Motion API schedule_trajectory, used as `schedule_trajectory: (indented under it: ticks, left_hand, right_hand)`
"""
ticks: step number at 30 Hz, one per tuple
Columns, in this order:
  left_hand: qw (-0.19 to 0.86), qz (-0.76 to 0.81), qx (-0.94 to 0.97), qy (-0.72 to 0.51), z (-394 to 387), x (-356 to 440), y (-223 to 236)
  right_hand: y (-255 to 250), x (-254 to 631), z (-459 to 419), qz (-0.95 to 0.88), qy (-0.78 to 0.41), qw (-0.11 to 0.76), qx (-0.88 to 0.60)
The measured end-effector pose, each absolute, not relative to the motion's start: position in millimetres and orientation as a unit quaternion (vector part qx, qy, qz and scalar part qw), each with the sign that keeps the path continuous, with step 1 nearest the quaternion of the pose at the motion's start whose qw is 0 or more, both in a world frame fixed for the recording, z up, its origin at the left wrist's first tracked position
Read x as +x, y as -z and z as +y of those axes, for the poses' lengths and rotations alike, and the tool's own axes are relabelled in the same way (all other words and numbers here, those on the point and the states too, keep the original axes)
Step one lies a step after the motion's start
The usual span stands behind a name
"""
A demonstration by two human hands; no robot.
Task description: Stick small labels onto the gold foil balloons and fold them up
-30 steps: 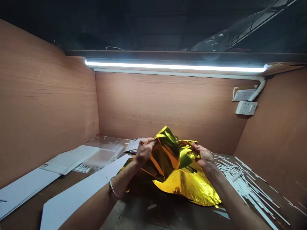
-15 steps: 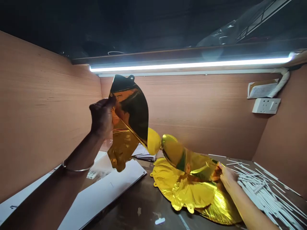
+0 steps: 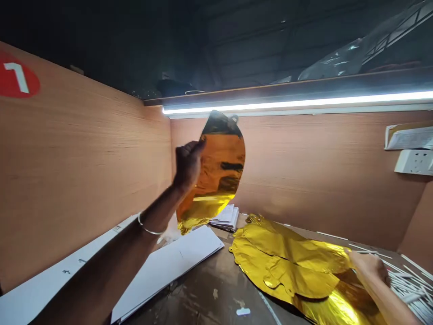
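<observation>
Foil piece [image 3: 221, 169] at twelve o'clock — left hand [image 3: 189, 163] pinching its edge; right hand [image 3: 370, 267], two o'clock, pinching stacked foils [image 3: 287, 266].

From my remote station I see a plain wooden left wall [image 3: 94, 180], marked with a red disc [image 3: 32, 83] and a white "1", meeting a matching back wall [image 3: 304, 171]. A glowing tube light [image 3: 304, 102] runs across the latter, above my brown worktop [image 3: 199, 293]; the roof [image 3: 243, 45] looks dim.
</observation>
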State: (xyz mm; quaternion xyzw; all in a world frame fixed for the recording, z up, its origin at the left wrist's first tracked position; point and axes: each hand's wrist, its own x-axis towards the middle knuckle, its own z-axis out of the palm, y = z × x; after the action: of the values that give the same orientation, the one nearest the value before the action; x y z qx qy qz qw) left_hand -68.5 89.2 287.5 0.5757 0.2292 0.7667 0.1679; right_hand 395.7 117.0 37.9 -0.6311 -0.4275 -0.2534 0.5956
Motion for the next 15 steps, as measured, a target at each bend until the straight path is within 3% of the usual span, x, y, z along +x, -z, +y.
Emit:
schedule_trajectory:
  ticks: [2, 6, 8, 11, 13, 15]
  left_hand:
    - [0.19, 0.255, 0.613, -0.723, 85.6, -51.9, -270.3]
    - [0.214, 0.273, 0.694, -0.63, 79.3, -11.8, -229.9]
    - [0.222, 0.264, 0.728, -0.592, 71.6, 5.6, -213.9]
    - [0.233, 0.24, 0.758, -0.56, 57.2, 23.5, -199.0]
    - [0.245, 0.24, 0.76, -0.553, 50.3, 28.2, -194.5]
    - [0.27, 0.238, 0.756, -0.547, 46.5, 25.9, -192.6]
  right_hand:
    - [-95.1, 369.5, 103.7, -0.426, 0.325, 0.534, -0.654]
    - [-235.6, 266.8, 41.4, -0.638, 0.441, 0.456, -0.437]
    - [-288.2, 213.5, 17.3, -0.749, 0.462, 0.318, -0.352]
    - [-322.7, 165.5, 14.4, -0.847, 0.413, 0.138, -0.304]
    - [-320.1, 156.6, 27.6, -0.854, 0.383, 0.135, -0.325]
    - [-306.3, 159.1, 41.3, -0.83, 0.38, 0.195, -0.358]
